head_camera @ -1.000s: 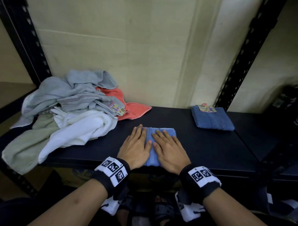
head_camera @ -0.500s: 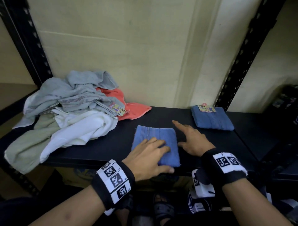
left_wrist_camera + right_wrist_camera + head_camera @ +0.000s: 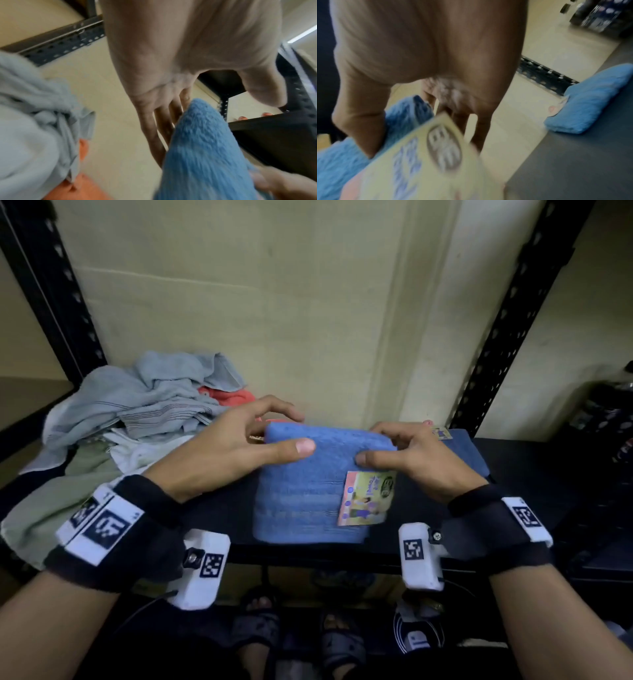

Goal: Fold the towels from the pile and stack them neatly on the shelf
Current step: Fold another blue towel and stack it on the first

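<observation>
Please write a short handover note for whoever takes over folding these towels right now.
Left hand: grips the folded blue towel at its left edge, thumb on top.
Right hand: grips its right edge, above the paper label.
The towel is held up over the shelf, apparently clear of it.
Done: one darker blue towel lies folded at the right.
Left: set this one on it, then fold the pile at the left.

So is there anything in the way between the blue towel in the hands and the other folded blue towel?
Nothing visible. Both the left hand and right hand hold the folded blue towel, and only bare black shelf lies before the darker folded towel on the right.
</observation>
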